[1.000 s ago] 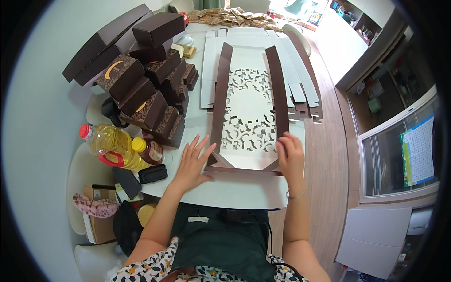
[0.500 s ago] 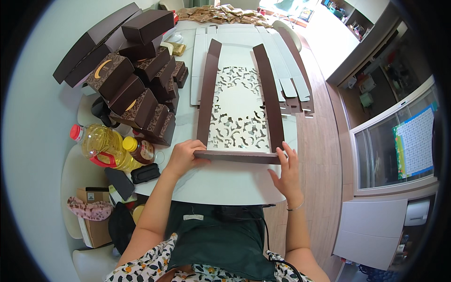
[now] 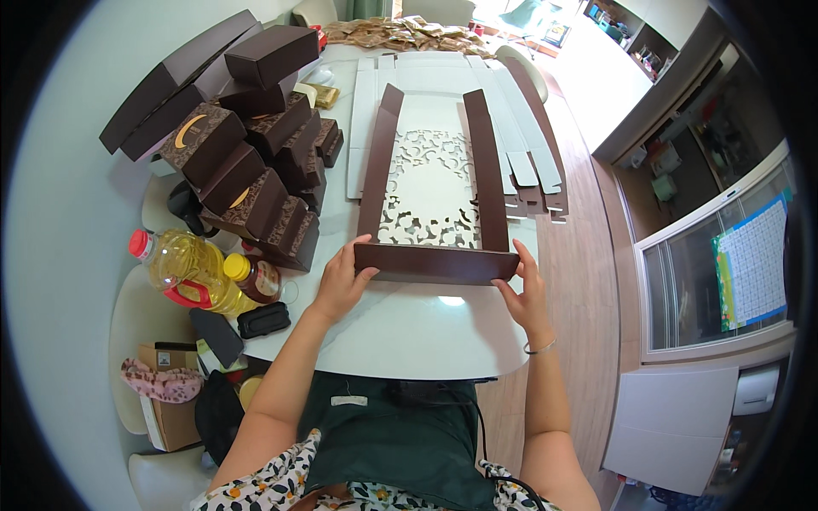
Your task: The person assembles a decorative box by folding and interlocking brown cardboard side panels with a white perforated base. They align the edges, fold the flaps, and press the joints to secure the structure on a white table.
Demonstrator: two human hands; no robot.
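The large flat cardboard box blank [image 3: 433, 200], white inside with a cut-out leaf pattern and dark brown on its flaps, lies open on the white glossy table [image 3: 409, 328], reaching from the near middle toward the far edge; its two long side flaps stand raised, and the near end flap [image 3: 436, 263] is folded up into a brown wall across its near end. The left hand [image 3: 341, 284] grips the left end of that near flap, fingers curled over its top and thumb on the outer face; the right hand [image 3: 527, 294] holds the right end the same way, fingers pressed to the corner, a thin bracelet at the wrist.

Along the table's left edge a heap of finished dark brown cardboard boxes [image 3: 247, 166], some with a gold crescent mark, is piled several high; nearer the left corner lies a clear plastic bottle of yellow oil [image 3: 183, 268] with a red cap, touching a small jar with a yellow lid [image 3: 251, 277]; a black oblong case [image 3: 263, 319] sits just beside them at the near edge. More flat white blanks [image 3: 520, 145] lie under and to the right of the open blank, toward the right edge; a scatter of brown packets [image 3: 396, 34] covers the far end.
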